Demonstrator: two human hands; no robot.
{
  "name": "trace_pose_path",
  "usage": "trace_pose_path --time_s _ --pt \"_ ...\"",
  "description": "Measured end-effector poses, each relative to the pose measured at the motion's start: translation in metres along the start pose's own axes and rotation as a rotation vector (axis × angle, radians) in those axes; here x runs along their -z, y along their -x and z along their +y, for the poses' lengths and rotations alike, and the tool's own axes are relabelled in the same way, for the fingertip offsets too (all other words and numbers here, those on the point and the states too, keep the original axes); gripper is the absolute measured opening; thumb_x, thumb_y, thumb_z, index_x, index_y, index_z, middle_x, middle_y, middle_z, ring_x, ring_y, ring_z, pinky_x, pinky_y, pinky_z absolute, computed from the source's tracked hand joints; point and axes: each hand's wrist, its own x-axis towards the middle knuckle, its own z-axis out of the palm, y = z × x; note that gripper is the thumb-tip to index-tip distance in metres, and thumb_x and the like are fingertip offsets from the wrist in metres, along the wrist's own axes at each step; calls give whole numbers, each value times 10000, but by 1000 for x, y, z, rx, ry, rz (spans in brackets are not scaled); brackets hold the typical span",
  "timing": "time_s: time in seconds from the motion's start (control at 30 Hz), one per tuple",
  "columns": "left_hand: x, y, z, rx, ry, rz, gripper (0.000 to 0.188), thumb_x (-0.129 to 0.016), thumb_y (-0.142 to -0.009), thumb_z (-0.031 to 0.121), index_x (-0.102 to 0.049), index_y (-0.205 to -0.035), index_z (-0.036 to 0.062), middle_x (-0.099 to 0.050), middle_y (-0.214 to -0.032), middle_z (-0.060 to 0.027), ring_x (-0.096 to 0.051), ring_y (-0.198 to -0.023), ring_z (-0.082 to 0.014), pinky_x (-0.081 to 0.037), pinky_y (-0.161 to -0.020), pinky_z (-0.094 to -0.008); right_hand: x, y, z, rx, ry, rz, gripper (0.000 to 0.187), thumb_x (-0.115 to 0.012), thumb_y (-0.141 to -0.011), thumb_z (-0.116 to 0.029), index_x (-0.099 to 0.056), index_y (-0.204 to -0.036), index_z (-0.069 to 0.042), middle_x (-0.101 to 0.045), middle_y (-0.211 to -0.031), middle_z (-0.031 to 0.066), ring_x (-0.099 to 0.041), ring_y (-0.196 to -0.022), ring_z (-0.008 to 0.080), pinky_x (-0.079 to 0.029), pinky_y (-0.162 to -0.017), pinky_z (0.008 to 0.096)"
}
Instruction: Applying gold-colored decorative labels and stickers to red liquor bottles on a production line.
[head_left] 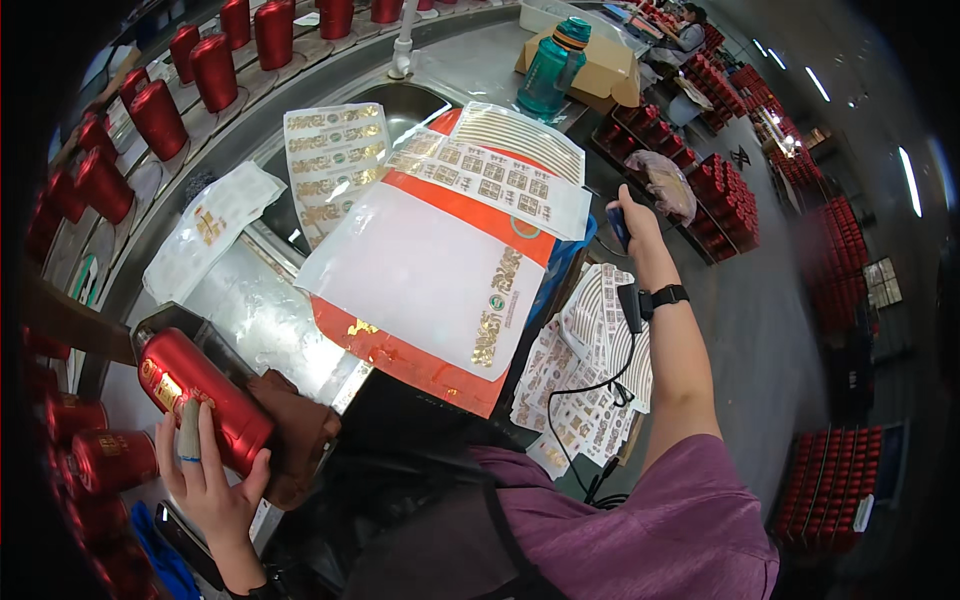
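Observation:
A shiny red bottle point(214, 388) with gold print lies tilted in a dark cradle at the lower left. My left hand point(215, 492) holds it near its lower end, fingers along its side and thumb by the base; one finger wears a grey cover and a blue band. A brown cloth point(292, 435) lies against the cradle. Out to the right, my right hand point(640, 232) is closed around a small dark blue object point(619, 228), whose kind I cannot make out. Between my hands, a white backing sheet point(425, 275) with gold decals rests on an orange-red sheet point(385, 360).
More decal sheets point(335, 165) lie by the sink point(405, 100), and a stack point(585, 370) sits below my right arm. A teal bottle point(553, 70) stands beside a cardboard box point(605, 75). Red bottles point(213, 73) line the left track. A black cable point(560, 400) hangs from my right wrist.

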Motion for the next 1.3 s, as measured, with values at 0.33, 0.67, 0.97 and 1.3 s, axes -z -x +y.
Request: trace_pose_path --time_s 0.33,0.67,0.97,1.3 --pt "16 -22 9 47 -85 -134 723 -623 -858 523 -514 -1422 83 -538 -1425 -96 -379 -1388 -390 -303 -1147 -553 -6 -87 3 275 237 14 378 -771 -837 -352 -714 -798 19 -640 -707 62 -556 -625 147 -436 -586 323" --pt "13 -24 14 76 -51 -149 757 -641 -866 474 -438 -1474 72 -499 -1463 -120 -291 -1451 -392 -247 -1177 -509 -25 13 -21 399 783 -171 373 -712 -881 -382 -731 -769 -27 -621 -624 -18 -498 -575 54 -378 -550 233" --pt "2 6 34 229 -6 -55 750 -709 -845 446 -474 -1447 66 -457 -1491 -141 -291 -1430 -402 -258 -1167 -528 -65 94 8 355 856 -389 529 -695 -856 -505 -707 -808 21 -670 -667 101 -624 -614 181 -475 -581 320" --pt "18 49 49 225 18 156 575 -689 -888 388 -582 -1338 45 -477 -1436 -200 -388 -1359 -406 -343 -1107 -511 -170 136 -93 1049 1147 -469 241 -630 -920 -272 -732 -1041 -91 -716 -906 136 -687 -891 304 -528 -751 385"
